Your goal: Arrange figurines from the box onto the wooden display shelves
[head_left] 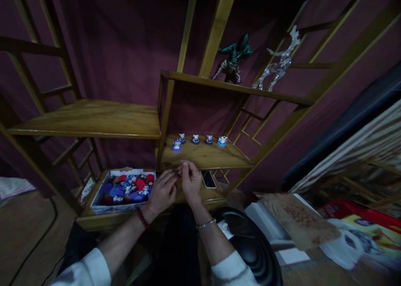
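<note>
My left hand (163,191) and my right hand (191,181) are close together in front of the small shelf. The fingers of both are curled in, the fingertips nearly meeting. Whatever they pinch is too small and dark to make out. Left of my left hand is a white cardboard box (95,202) full of small figurines (128,188) in blue, red and white. On the shelf ahead stand several little figurines: a purple-based one (176,145) in front at the left, dark-based ones (195,140) behind, and a light-blue one (222,141) at the right.
A phone (209,180) lies just right of my right hand. The wooden shelf (219,157) has upright posts around it. Higher up stand a green hooded statue (235,58) and a clear glass deer (278,67). A round black object (260,252) and paper bags (296,219) are at the lower right.
</note>
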Motion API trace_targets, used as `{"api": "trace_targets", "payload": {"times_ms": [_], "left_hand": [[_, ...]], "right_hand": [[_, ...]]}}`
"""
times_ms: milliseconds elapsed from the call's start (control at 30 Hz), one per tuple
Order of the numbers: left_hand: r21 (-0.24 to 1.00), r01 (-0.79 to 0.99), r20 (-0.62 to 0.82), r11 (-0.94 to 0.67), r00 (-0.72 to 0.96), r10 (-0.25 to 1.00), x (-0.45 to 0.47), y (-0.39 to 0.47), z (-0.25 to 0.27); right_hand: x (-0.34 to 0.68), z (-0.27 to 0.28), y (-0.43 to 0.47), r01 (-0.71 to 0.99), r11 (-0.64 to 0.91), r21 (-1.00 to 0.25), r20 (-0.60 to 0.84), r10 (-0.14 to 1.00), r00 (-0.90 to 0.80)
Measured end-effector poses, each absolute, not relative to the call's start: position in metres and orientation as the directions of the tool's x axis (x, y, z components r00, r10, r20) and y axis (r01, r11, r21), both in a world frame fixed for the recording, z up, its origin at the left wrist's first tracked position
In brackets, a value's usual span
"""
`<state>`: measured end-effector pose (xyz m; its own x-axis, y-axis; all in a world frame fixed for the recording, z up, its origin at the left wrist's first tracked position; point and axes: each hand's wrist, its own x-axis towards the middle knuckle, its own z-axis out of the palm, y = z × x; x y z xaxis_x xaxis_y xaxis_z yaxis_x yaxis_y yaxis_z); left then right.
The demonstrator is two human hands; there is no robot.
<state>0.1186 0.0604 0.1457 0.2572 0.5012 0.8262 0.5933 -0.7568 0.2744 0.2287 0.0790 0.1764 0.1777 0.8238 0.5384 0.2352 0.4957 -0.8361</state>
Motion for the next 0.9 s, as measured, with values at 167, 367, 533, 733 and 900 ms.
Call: {"api": "trace_targets", "payload": {"times_ms": [167, 367, 533, 733, 900], "left_hand": [[0.288, 0.564, 0.813, -0.774, 0.284, 0.509, 0.114, 0.057, 0.143], [0.293, 0.557, 0.825, -0.777, 0.263, 0.5, 0.111, 0.054, 0.137], [0.302, 0.588, 0.816, -0.75, 0.247, 0.522, 0.106, 0.052, 0.131], [0.312, 0.625, 0.798, -0.715, 0.237, 0.555, 0.101, 0.051, 0.122], [0.346, 0.631, 0.763, -0.695, 0.242, 0.599, 0.095, 0.047, 0.113]], "right_hand": [[0.222, 0.17, 0.073, 0.291, 0.498, -0.817, 0.559, 0.808, 0.187], [0.217, 0.159, 0.068, 0.313, 0.474, -0.823, 0.544, 0.816, 0.196], [0.211, 0.152, 0.066, 0.319, 0.461, -0.828, 0.535, 0.82, 0.205], [0.204, 0.147, 0.062, 0.321, 0.453, -0.832, 0.528, 0.825, 0.202], [0.198, 0.136, 0.057, 0.314, 0.439, -0.842, 0.509, 0.839, 0.193]]}}
